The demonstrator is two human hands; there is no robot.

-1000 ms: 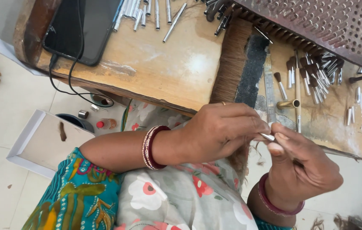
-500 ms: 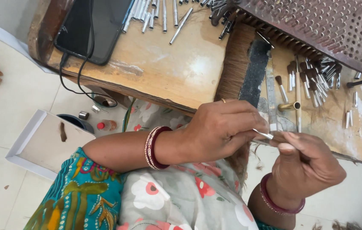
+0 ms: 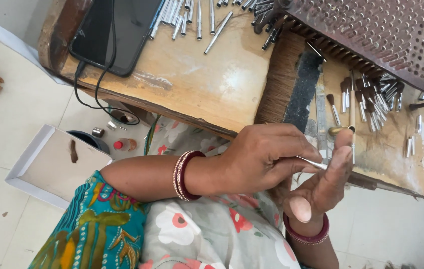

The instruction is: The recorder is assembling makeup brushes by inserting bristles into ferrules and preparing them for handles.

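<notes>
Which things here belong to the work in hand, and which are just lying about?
In use: thin silver metal tube between left hand and right hand; small tufted metal brushes; loose silver tubes.
Lying about: black phone, white cardboard box.

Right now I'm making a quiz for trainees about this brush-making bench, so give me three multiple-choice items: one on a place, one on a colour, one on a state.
1. Where does the black phone lie?
A. on the wooden bench's far left corner
B. in the white tray on the floor
C. on the person's lap

2. What colour are the bangles on the left wrist?
A. blue
B. dark red and gold
C. green

3. How does the left hand hold the thin metal tube?
A. flat on an open palm
B. not touching it
C. pinched in the fingertips

Answers: 1 A, the phone sits on the wooden bench with its cable hanging down. 2 B, maroon bands with gold ones between. 3 C, the fingers close on the tube, its tip against the right hand.
</notes>
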